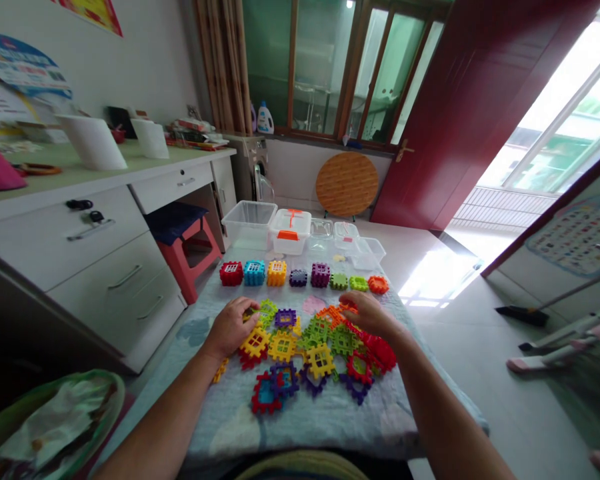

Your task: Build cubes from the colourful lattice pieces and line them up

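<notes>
Interlocking plastic building panels, square with notched edges, lie in a loose heap on the cloth-covered table. My left hand [233,325] rests at the heap's left edge, fingers apart, beside a light green panel [267,313] and a yellow panel [255,341]. On the other side, my right hand [370,313] spreads over orange panels [331,315], with red panels [380,352] under its wrist; part of what it touches is hidden. Between the hands lie green panels [316,331], another yellow panel [321,360] and a purple panel [285,319]. Nearer me, a red panel [265,393] overlaps a dark blue one.
Behind the heap stands a row of sorted stacks, including a red stack [231,273], a blue stack [255,273] and a purple stack [321,274]. Farther back are a clear bin [250,223] and a lidded box [291,230]. A stool [183,233] stands left of the table.
</notes>
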`<state>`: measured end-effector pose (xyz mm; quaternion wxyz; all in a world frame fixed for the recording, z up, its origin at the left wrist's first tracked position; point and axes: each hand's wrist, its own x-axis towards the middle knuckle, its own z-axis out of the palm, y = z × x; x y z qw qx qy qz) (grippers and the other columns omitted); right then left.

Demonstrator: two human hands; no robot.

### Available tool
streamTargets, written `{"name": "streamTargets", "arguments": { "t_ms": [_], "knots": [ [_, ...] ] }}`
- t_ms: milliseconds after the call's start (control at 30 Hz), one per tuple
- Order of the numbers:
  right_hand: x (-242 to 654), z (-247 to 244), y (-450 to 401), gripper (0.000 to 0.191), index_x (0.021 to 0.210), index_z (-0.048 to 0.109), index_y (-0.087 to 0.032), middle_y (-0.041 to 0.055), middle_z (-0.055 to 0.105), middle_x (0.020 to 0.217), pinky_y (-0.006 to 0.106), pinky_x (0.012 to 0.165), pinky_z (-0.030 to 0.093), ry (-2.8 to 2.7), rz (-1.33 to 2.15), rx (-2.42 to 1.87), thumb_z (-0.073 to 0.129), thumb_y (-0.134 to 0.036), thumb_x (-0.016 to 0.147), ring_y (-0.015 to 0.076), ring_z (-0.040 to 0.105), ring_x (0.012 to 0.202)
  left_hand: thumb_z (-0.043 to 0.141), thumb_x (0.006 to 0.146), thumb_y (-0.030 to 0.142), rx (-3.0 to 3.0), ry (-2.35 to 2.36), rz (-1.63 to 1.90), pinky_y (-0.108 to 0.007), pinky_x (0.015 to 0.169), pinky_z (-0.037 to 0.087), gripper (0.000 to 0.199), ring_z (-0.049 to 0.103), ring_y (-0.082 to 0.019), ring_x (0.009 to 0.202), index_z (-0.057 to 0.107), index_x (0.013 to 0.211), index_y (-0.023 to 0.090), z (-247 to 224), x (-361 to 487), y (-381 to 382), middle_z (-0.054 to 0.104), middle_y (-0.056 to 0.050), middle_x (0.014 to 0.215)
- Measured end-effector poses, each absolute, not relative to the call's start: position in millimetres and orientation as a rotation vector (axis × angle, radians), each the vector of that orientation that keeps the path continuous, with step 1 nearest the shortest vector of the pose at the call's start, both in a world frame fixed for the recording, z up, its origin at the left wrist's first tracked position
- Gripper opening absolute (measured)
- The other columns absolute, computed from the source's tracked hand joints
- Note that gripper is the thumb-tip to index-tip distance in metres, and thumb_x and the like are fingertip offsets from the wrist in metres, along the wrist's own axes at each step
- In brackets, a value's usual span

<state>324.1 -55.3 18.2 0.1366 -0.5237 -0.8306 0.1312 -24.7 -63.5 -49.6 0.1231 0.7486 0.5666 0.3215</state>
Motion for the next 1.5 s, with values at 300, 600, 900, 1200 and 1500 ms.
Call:
{"name": "streamTargets", "arguments": {
  "t_ms": [300, 600, 900, 1200, 1500],
  "knots": [
    [295, 8, -68, 0.02, 0.096, 0.066, -0.017, 0.0066, 0.069, 0.093, 0.029, 0.079, 0.043, -2.46, 0.433, -1.449, 0.053, -0.018, 0.08, 0.0183, 0.061, 0.085, 0.052, 0.078, 0.032, 2.147, 1.649, 0.934, -0.033, 0.085, 0.049, 0.019, 0.063, -0.021, 0.088, 0.064, 0.087, 0.02, -45, -24, -64, 0.067, -0.005, 0.09],
    [374, -1, -94, 0.055, 0.126, 0.054, -0.021, 0.0114, 0.062, 0.12, 0.043, 0.094, 0.044, -2.125, 0.385, -1.768, 0.064, -0.04, 0.076, 0.0277, 0.057, 0.11, 0.049, 0.078, 0.03, 2.145, 1.63, 0.913, -0.034, 0.085, 0.048, 0.019, 0.062, -0.021, 0.088, 0.063, 0.087, 0.02, -42, -24, -64, 0.066, -0.006, 0.091],
    [367, -20, -112, 0.059, 0.127, 0.053, -0.02, 0.0105, 0.063, 0.111, 0.045, 0.098, 0.042, -2.054, 0.499, -1.758, 0.065, -0.025, 0.07, 0.0264, 0.058, 0.107, 0.048, 0.079, 0.029, 2.176, 1.632, 0.897, -0.035, 0.085, 0.048, 0.021, 0.062, -0.022, 0.089, 0.063, 0.088, 0.019, -41, -23, -64, 0.066, -0.006, 0.091],
    [347, -9, -111, 0.048, 0.119, 0.056, -0.022, 0.0067, 0.057, 0.108, 0.037, 0.091, 0.046, -1.999, 0.434, -1.623, 0.053, -0.017, 0.072, 0.0204, 0.058, 0.097, 0.048, 0.08, 0.03, 2.18, 1.635, 0.892, -0.034, 0.085, 0.049, 0.021, 0.062, -0.022, 0.089, 0.063, 0.088, 0.019, -44, -24, -63, 0.066, -0.006, 0.092],
    [340, 3, -112, 0.01, 0.077, 0.057, -0.023, 0.004, 0.057, 0.083, 0.033, 0.08, 0.046, -1.888, 0.299, -1.484, 0.048, -0.019, 0.077, 0.0193, 0.055, 0.082, 0.05, 0.078, 0.031, 2.184, 1.642, 0.908, -0.033, 0.084, 0.049, 0.02, 0.062, -0.022, 0.088, 0.064, 0.088, 0.02, -44, -25, -63, 0.067, -0.005, 0.091]
  ]
}}
